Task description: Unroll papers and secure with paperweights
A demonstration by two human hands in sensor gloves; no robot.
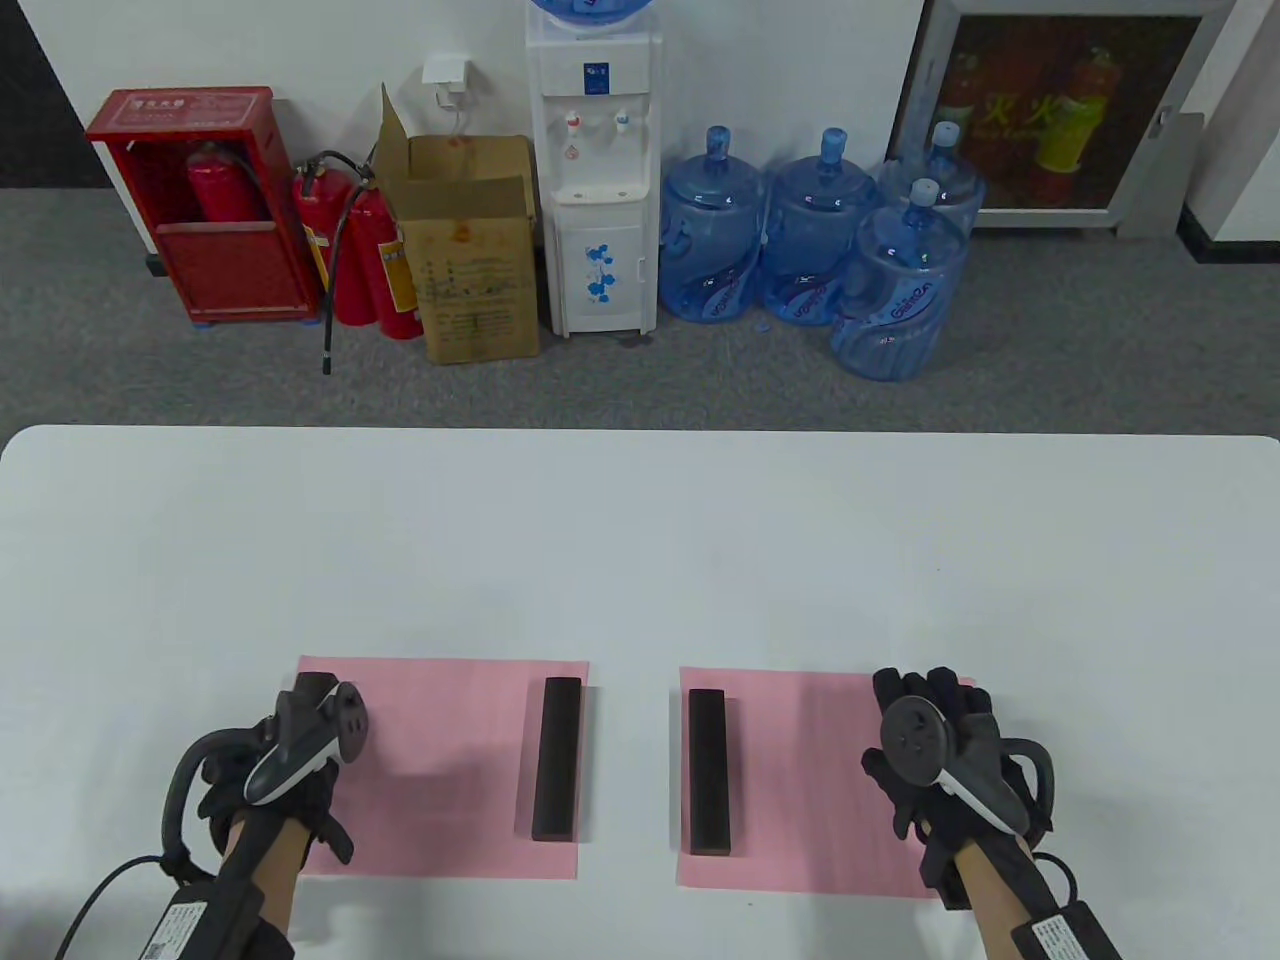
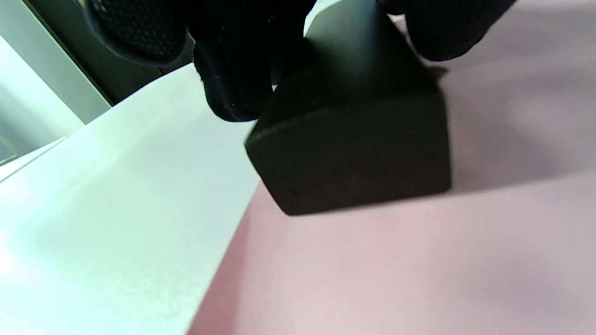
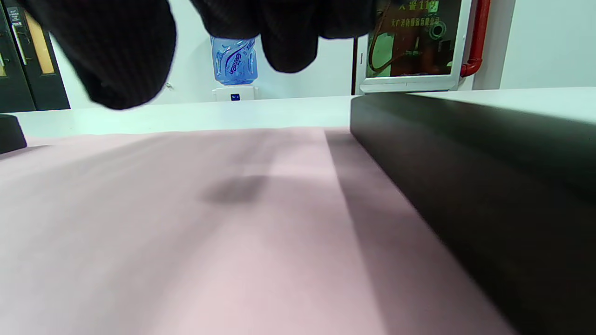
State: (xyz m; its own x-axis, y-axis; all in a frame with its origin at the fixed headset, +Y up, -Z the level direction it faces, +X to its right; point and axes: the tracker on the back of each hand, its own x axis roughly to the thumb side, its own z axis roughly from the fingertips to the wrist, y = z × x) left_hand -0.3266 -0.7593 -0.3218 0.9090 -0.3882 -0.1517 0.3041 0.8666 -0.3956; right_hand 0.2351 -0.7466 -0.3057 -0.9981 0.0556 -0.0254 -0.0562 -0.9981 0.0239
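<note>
Pink papers: two, flat on table (image 1: 640, 540) — left paper (image 1: 440, 770), right paper (image 1: 810, 780).
Paperweights: four black bars; two inner (image 1: 556, 757), (image 1: 710, 771).
Left hand (image 1: 285, 770) grip: pinching outer bar (image 2: 354, 139).
Right hand (image 1: 945, 755) grip: fingers spread; fourth bar (image 3: 489, 186) beside it.

Office back room or utility corner

A white table (image 1: 640, 540) stands on grey carpet (image 1: 100, 330) before a plain white wall. Along the far wall: a red extinguisher cabinet (image 1: 200, 205) at left, loose extinguishers (image 1: 365, 260), a cardboard box (image 1: 470, 250), a water dispenser (image 1: 597, 170), four blue water jugs (image 1: 810, 230), and a glazed fire-hose cabinet (image 1: 1060, 110) at right.
</note>
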